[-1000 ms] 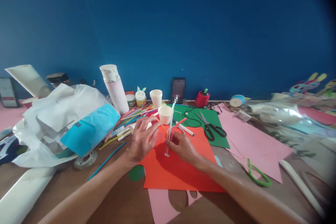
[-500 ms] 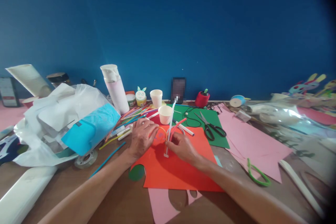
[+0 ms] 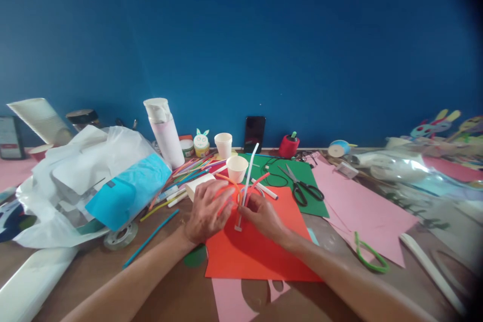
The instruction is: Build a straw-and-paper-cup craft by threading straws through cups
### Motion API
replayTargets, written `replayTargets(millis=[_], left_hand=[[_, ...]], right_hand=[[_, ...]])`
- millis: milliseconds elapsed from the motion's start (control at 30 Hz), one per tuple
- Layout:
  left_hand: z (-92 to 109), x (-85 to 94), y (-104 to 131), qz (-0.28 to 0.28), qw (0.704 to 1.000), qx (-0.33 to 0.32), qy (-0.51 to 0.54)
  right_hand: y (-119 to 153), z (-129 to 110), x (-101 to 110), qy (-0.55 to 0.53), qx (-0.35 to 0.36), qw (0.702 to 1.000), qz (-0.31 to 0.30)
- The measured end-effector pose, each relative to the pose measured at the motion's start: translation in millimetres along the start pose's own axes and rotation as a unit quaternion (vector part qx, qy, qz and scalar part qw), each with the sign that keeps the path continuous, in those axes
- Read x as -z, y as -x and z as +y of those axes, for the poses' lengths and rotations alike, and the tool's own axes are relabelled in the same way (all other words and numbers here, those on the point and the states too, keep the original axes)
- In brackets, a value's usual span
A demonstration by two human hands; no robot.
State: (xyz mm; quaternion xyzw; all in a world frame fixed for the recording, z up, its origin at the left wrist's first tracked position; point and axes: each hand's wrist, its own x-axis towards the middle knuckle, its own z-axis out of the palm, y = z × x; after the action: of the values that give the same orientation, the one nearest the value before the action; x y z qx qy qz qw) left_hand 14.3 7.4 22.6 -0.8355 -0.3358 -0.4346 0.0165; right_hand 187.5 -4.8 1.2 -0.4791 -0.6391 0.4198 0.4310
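Note:
My right hand [image 3: 266,217] pinches a small bunch of pipe cleaners above an orange sheet [image 3: 260,259]. In the bunch a white pipe cleaner [image 3: 251,166] stands up tall, an orange pipe cleaner [image 3: 228,179] bends left, and a pinkish-red pipe cleaner [image 3: 262,179] leans right. Their lower ends come together below my fingertips. Just left of the bunch, my left hand [image 3: 209,211] has its fingers stretched apart, with nothing visible in them. Beyond that hand a white paper cup [image 3: 196,185] lies on its side, partly hidden. Another paper cup [image 3: 237,169] stands behind the bunch.
Black scissors [image 3: 302,187] rest on a green sheet [image 3: 320,209]. Pink paper [image 3: 366,201] and a green pipe cleaner loop [image 3: 372,256] lie to the right. At left are a plastic bag [image 3: 86,161], a tape roll [image 3: 121,236] and a white-pink bottle [image 3: 166,133]. A phone [image 3: 254,133] leans on the wall.
My left hand's fingers have opened and come off the orange pipe cleaner, uncovering more of the tipped cup. The right hand keeps its pinch; the white pipe cleaner's tip leans further right.

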Motion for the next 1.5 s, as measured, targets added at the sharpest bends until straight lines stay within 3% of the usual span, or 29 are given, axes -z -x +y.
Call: replayTargets(millis=[67,167,233,300,467,1000,1367,1500], left_hand=[[9.1,-0.9,3.0,-0.053,0.995,0.017,0.08],[17.7,-5.8,4.6,-0.103,0.969,0.142,0.175],[19.4,-9.3,4.3,-0.103,0.943,0.221,0.225],[18.8,-12.1,3.7,-0.097,0.924,0.261,0.263],[14.4,-16.6,3.1,-0.143,0.912,0.235,0.305],[6.3,-23.9,2.6,-0.125,0.852,0.345,0.374],[9.5,-21.0,1.9,-0.117,0.84,0.383,0.365],[8.4,-20.3,2.5,-0.12,0.846,0.366,0.369]], right_hand=[[0.0,-0.6,0.3,0.007,0.015,1.0,0.004],[1.4,-0.8,-0.4,-0.009,0.018,1.0,-0.003],[3.2,-0.4,-1.7,-0.028,0.016,0.999,-0.016],[5.6,0.2,-3.6,-0.033,0.015,0.999,-0.029],[11.7,1.4,-9.1,-0.015,0.027,0.998,-0.049],[12.0,8.4,-8.1,-0.002,0.021,0.998,-0.064],[12.7,7.3,-10.1,0.015,0.02,0.998,-0.052],[11.4,10.2,-11.0,-0.003,0.01,0.998,-0.059]])
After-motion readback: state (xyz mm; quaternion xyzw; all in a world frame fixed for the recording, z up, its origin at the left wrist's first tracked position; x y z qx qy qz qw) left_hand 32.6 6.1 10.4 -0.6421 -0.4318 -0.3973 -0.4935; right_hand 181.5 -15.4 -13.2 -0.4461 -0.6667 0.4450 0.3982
